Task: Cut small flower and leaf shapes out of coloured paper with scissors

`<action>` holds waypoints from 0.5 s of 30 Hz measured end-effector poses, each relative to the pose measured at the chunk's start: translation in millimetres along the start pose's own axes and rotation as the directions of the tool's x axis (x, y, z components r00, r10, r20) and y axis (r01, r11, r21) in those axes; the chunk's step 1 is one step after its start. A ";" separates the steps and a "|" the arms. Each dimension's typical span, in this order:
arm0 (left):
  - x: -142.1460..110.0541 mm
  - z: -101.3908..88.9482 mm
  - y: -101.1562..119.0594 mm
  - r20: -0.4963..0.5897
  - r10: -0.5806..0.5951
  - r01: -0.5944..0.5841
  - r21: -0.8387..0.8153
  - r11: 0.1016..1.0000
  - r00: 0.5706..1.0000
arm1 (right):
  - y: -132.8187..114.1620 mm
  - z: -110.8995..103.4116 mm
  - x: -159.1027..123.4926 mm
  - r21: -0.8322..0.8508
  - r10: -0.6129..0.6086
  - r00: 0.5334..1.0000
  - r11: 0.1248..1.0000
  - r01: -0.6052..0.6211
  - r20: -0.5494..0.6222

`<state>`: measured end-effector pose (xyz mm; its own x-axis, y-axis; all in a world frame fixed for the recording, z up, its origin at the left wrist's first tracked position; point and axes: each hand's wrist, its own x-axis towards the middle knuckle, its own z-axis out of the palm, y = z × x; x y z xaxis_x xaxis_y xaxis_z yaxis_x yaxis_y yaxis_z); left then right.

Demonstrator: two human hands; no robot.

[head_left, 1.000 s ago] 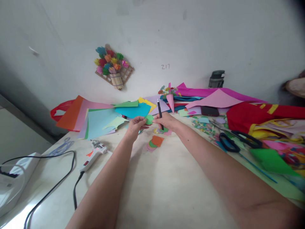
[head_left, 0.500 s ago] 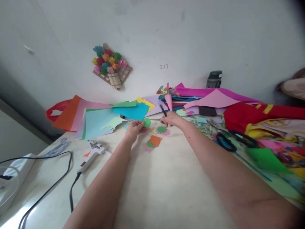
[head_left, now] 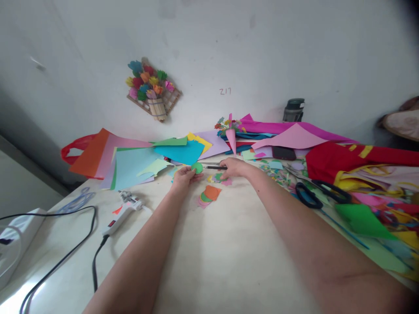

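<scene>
My left hand pinches a round green paper disc at its edge. A slim black pen lies level in my right hand, its light tip pointing left at the disc. The right fingertips reach down to a green scalloped paper piece, which they partly cover. Under and around that piece lie pink and yellow cut papers. Closer to me, a small fan of paper discs is topped by an orange paper piece.
Coloured paper sheets lie at the back left, near a power strip with cables. Behind my hands is a pink paper cone with flowers. Rightward are a black phone, scissors and paper scraps.
The pen has swung from upright to level, pointing left. My right hand has lowered over the green scalloped piece. My left hand has shifted slightly left with the green disc.
</scene>
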<state>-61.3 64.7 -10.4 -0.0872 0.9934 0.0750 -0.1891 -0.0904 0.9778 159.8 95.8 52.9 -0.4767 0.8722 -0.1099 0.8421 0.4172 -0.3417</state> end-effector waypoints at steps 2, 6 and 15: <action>1.5 -0.8 -1.9 0.004 -0.008 0.008 0.012 1.000 1.000 | 1.4 2.9 2.0 -0.031 -0.025 1.000 0.999 0.025 0.004; 2.1 0.0 -3.5 0.012 -0.014 0.014 0.009 1.000 1.000 | 1.5 6.2 3.1 -0.068 -0.037 0.998 0.997 0.040 0.046; -5.4 10.3 4.1 -0.024 -0.045 0.046 0.024 0.999 0.999 | 3.4 7.2 4.8 -0.105 -0.058 0.998 0.993 0.062 0.035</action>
<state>-51.5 59.7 -4.8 -0.1016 0.9945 0.0261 -0.1692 -0.0431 0.9846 158.6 99.6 44.4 -0.5337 0.8368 -0.1227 0.8328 0.4948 -0.2481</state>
